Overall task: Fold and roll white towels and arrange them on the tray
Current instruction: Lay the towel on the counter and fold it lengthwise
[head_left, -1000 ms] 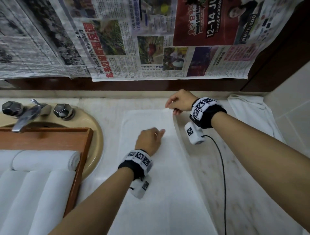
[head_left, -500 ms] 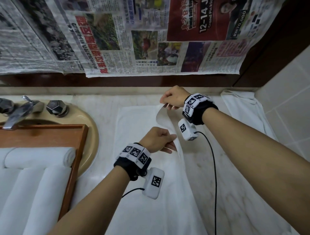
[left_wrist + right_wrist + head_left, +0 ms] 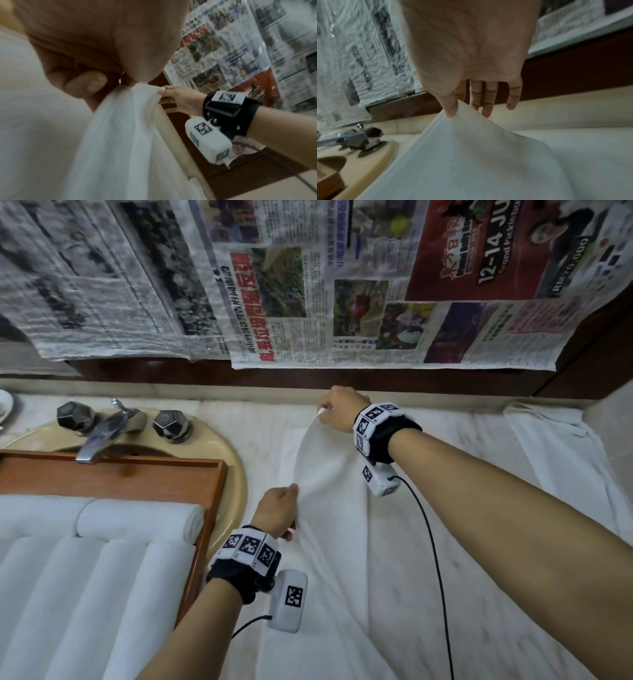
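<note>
On the marble counter (image 3: 479,577), seen from the head camera, a white towel (image 3: 329,594) is spread lengthwise, its far right edge lifted clear of the stone. The far corner is pinched by the right hand (image 3: 337,410) at about one o'clock from frame centre; the same edge is pinched lower down by the left hand (image 3: 277,517), near centre. At eight o'clock a wooden tray (image 3: 209,491) is laid over the sink (image 3: 236,474) and filled with rolled towels (image 3: 137,520). A spare towel (image 3: 561,453) is heaped at three o'clock.

From the left wrist, the raised edge (image 3: 145,89) is seen clamped between thumb and curled fingers, with the right hand (image 3: 181,100) at three o'clock clamped on its corner.

From the right wrist, the corner (image 3: 462,111) is held at centre between the thumb (image 3: 450,106) and a finger hidden behind the cloth; the remaining fingers are extended.

If the two pinches are carried across unevenly, the fold could be laid skewed and a lopsided roll produced. Since little cloth is held, the corner could also be let slip.
</note>
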Action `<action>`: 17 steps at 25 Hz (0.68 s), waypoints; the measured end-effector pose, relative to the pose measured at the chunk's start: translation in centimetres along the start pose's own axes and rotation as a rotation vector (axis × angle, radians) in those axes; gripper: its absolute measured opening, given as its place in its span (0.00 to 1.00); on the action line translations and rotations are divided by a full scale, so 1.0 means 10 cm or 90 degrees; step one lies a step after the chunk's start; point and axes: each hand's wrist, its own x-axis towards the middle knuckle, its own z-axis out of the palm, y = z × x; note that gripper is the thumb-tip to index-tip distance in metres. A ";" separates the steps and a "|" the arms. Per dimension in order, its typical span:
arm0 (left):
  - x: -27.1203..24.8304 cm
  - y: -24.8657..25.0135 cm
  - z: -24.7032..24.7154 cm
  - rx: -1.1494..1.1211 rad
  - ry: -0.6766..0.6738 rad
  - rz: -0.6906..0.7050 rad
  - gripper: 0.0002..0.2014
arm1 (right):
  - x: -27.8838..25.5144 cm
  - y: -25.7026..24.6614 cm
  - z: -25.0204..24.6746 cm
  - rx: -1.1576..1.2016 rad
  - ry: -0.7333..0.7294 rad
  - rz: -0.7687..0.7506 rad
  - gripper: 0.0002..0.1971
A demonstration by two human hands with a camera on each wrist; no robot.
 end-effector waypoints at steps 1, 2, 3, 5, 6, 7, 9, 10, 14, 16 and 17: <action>0.06 -0.09 0.01 0.025 0.038 -0.004 0.24 | 0.05 -0.05 0.09 0.006 -0.003 0.004 0.12; 0.11 -0.19 0.01 0.046 0.074 0.002 0.24 | 0.11 -0.10 0.19 0.000 -0.002 0.002 0.12; 0.13 -0.25 0.03 0.065 0.103 0.010 0.24 | 0.15 -0.13 0.29 -0.015 0.000 -0.002 0.12; 0.18 -0.36 0.05 0.098 0.154 0.009 0.22 | 0.24 -0.17 0.47 -0.035 0.000 -0.007 0.11; 0.18 -0.38 0.07 0.107 0.172 0.003 0.22 | 0.27 -0.16 0.55 -0.039 -0.005 -0.008 0.11; 0.20 -0.39 0.08 0.116 0.188 -0.004 0.21 | 0.31 -0.16 0.61 -0.046 -0.012 -0.014 0.13; 0.22 -0.37 0.08 0.140 0.219 -0.009 0.20 | 0.36 -0.14 0.66 -0.073 -0.031 -0.040 0.20; 0.25 -0.36 0.08 0.150 0.233 -0.005 0.19 | 0.39 -0.13 0.67 -0.079 -0.035 -0.054 0.21; 0.33 -0.35 0.05 0.142 0.259 0.021 0.14 | 0.46 -0.08 0.71 -0.041 -0.044 -0.051 0.14; 0.33 -0.35 0.05 0.144 0.272 0.029 0.12 | 0.47 -0.08 0.70 -0.010 -0.032 -0.042 0.11; 0.32 -0.36 0.05 0.142 0.278 0.030 0.11 | 0.46 -0.08 0.68 -0.001 -0.028 -0.040 0.10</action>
